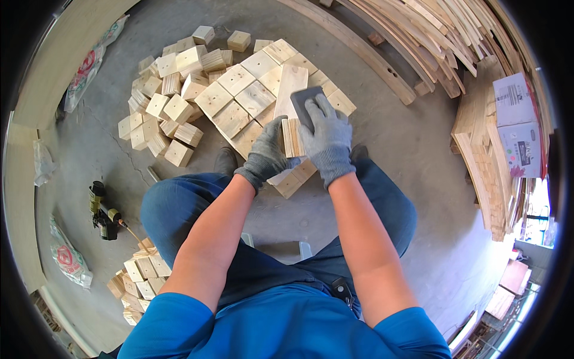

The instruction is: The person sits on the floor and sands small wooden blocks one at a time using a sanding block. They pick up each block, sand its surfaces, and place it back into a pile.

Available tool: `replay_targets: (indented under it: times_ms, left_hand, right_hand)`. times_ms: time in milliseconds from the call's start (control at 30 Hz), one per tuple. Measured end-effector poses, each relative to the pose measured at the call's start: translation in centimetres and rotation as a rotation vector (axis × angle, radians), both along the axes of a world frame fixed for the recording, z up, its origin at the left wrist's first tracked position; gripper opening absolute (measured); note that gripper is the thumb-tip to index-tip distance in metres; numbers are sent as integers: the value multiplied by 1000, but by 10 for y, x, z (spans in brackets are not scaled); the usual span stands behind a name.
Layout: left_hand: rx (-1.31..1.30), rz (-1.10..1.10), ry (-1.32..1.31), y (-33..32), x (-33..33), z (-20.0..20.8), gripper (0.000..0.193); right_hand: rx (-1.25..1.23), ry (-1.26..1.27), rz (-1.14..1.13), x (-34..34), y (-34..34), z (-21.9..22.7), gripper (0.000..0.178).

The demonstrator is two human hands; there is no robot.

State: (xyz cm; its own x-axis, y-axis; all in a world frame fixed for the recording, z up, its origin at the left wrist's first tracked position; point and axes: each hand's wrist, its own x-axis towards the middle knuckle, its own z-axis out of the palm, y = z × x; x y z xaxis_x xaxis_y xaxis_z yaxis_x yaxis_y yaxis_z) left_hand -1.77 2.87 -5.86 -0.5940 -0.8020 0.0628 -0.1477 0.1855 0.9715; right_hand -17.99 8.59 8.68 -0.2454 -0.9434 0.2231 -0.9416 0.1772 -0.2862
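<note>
My left hand (268, 148), in a grey knit glove, grips the left side of a long wooden block (292, 87) with a layered end facing me. My right hand (326, 133), gloved the same way, is closed over a dark grey rectangular pad (305, 103) that looks like a sanding block. The pad lies against the right side of the wooden block. Beneath both hands, square wooden blocks stand packed together in a raised platform (254, 97). Part of the long block's side is hidden by my fingers.
Loose wooden blocks (177, 109) are heaped left of the platform. More blocks (143, 269) lie by my left thigh, near a nail gun (103, 210) with a hose. Long boards (412, 42) fill the far right, and a cardboard box (517, 125) sits on stacked timber.
</note>
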Motion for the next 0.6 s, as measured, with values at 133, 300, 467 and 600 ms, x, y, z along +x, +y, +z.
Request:
replay_targets:
  times_ms: [133, 300, 467, 600]
  left_hand:
    - [-43, 19, -82, 4, -2, 26, 114]
    - [-143, 38, -130, 4, 1, 37, 113]
    - [-103, 38, -175, 5, 3, 43, 114]
    - [-76, 33, -152, 7, 5, 46, 117]
  right_hand:
    - [31, -51, -12, 18, 58, 6, 61]
    - [-12, -29, 42, 35, 110, 1, 63]
    - [-36, -30, 57, 29, 91, 0, 63]
    - [-59, -22, 37, 5, 31, -8, 60]
